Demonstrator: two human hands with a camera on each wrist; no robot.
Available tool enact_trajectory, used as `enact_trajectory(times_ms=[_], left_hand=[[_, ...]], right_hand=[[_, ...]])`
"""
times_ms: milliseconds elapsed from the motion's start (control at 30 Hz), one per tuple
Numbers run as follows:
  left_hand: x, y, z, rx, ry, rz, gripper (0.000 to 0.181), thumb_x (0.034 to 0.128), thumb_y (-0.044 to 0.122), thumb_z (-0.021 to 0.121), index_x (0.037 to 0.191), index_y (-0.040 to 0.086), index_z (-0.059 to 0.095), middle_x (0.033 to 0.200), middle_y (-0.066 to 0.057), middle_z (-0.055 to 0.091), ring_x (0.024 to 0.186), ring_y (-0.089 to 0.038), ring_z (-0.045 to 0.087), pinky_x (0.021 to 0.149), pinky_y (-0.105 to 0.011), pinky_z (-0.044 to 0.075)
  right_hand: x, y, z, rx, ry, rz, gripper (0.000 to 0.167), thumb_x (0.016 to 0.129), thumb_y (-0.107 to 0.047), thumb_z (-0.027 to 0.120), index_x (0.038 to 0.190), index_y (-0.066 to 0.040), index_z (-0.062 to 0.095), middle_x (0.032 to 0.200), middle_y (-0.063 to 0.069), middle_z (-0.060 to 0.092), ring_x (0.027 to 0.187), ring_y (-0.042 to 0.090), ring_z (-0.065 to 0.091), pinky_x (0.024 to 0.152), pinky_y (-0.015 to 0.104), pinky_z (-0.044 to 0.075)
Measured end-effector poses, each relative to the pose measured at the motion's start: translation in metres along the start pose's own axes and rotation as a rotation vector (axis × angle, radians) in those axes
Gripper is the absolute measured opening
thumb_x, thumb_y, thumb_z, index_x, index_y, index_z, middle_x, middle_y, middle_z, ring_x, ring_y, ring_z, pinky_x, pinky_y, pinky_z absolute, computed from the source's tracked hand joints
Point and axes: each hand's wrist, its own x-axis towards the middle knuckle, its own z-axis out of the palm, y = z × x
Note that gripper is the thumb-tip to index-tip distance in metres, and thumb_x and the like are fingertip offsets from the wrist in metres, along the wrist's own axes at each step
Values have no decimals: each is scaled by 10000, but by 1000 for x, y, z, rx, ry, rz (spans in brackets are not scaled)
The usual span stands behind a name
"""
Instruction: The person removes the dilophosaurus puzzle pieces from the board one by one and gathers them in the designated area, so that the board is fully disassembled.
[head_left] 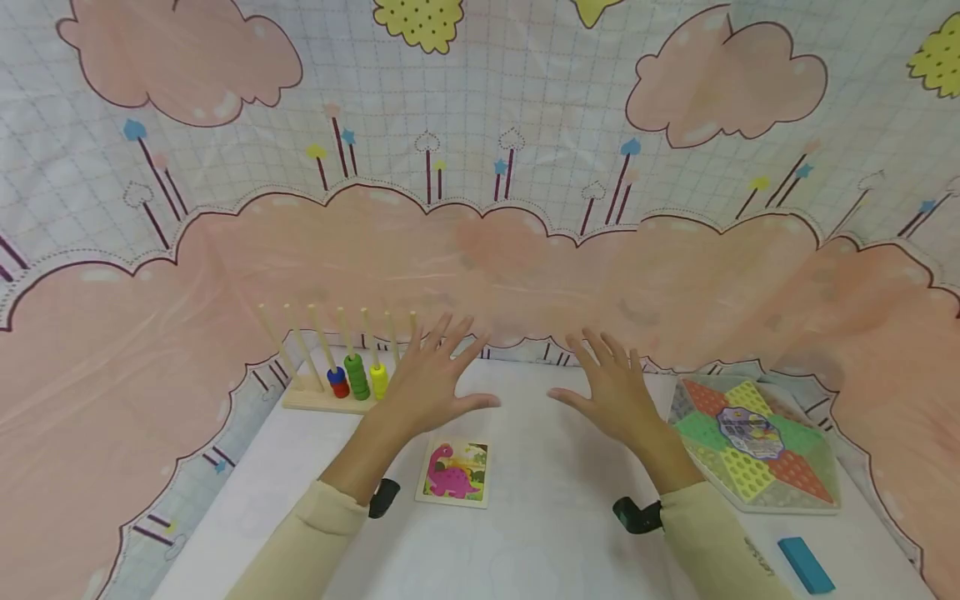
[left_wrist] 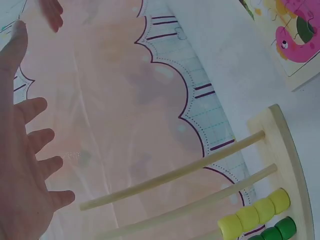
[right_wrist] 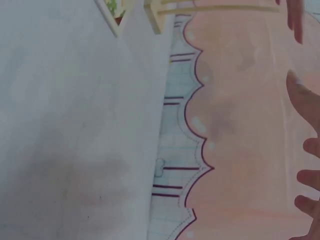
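Both hands are held up over the white table with fingers spread and nothing in them. My left hand (head_left: 429,379) is nearest to a wooden bead rack (head_left: 330,402), whose upright pegs carry blue, red, green and yellow beads (left_wrist: 255,214). It hides the rack's right end in the head view. Below that hand lies a small square puzzle (head_left: 452,473) with a pink dinosaur. My right hand (head_left: 611,387) is apart from the left, to the left of an octagonal board (head_left: 802,442) with coloured triangles. In the right wrist view, fingers (right_wrist: 309,180) show at the right edge.
A blue rectangular block (head_left: 806,565) lies at the table's front right. Behind the white table (head_left: 540,533) hangs a cloth (head_left: 480,258) printed with clouds. A dark strap (head_left: 637,515) sits by the right wrist, another (head_left: 384,498) by the left.
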Motion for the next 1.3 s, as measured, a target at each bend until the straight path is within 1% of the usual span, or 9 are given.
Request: enact_trajectory(times_ms=[100, 167, 333, 433, 633, 833, 967, 1067, 1300], left_hand=[[-8, 0, -2, -22, 15, 7, 890, 884, 786, 515, 1611, 320, 300, 1727, -46, 221, 1611, -348, 180, 1287, -658, 138], [-14, -1, -1, -42, 18, 7, 851, 906, 742, 534, 1606, 306, 321, 1718, -49, 249, 1599, -356, 216, 1285, -647, 170], [-34, -1, 2, -100, 21, -14, 765, 938, 627, 594, 1578, 259, 395, 1688, -74, 324, 1565, -396, 290, 1239, -657, 284], [-45, -2, 5, -133, 16, -39, 740, 939, 574, 632, 1564, 235, 423, 1668, -93, 361, 1539, -412, 334, 1210, -666, 330], [-61, -4, 13, -170, -23, -94, 717, 940, 517, 668, 1555, 227, 441, 1648, -102, 395, 1513, -410, 380, 1201, -662, 345], [-78, -6, 25, -235, -88, -163, 722, 940, 457, 696, 1563, 209, 426, 1649, -102, 395, 1512, -405, 387, 1218, -638, 337], [-88, -6, 34, -282, -127, -186, 688, 959, 415, 685, 1557, 184, 435, 1651, -114, 388, 1498, -413, 405, 1219, -639, 333], [-95, -7, 40, -305, -148, -201, 648, 964, 368, 691, 1537, 166, 466, 1637, -116, 409, 1482, -405, 430, 1217, -623, 347], [-107, -8, 53, -363, -192, -242, 593, 932, 234, 745, 1482, 151, 541, 1603, -105, 461, 1475, -385, 443, 1211, -610, 365]], right_hand=[[1, -9, 1, 28, 40, -23, 872, 892, -599, 689, 1594, -206, 352, 1650, 146, 356, 1504, 434, 334, 1194, 753, 250], [1, -16, 3, 58, 52, -26, 852, 892, -569, 710, 1586, -212, 369, 1621, 147, 397, 1468, 436, 385, 1176, 731, 311], [1, -30, 14, 98, 42, -28, 789, 904, -555, 710, 1560, -223, 423, 1554, 116, 479, 1403, 407, 471, 1121, 679, 421], [1, -37, 21, 103, 37, -49, 760, 907, -548, 709, 1541, -215, 455, 1517, 104, 522, 1368, 384, 510, 1100, 650, 455], [1, -51, 35, 128, 28, -81, 740, 902, -534, 721, 1523, -210, 482, 1472, 100, 569, 1361, 366, 524, 1088, 615, 478], [0, -63, 48, 192, -21, -71, 711, 907, -528, 718, 1509, -216, 504, 1441, 86, 605, 1334, 339, 546, 1075, 571, 498], [-2, -70, 58, 233, -68, -41, 673, 907, -502, 728, 1488, -226, 531, 1416, 87, 631, 1310, 327, 563, 1068, 565, 498], [-2, -76, 66, 262, -109, -27, 646, 904, -474, 744, 1470, -227, 552, 1403, 86, 642, 1308, 321, 573, 1078, 573, 497], [0, -90, 88, 373, -213, -6, 559, 904, -389, 771, 1411, -215, 612, 1385, 77, 654, 1307, 321, 581, 1104, 577, 486]])
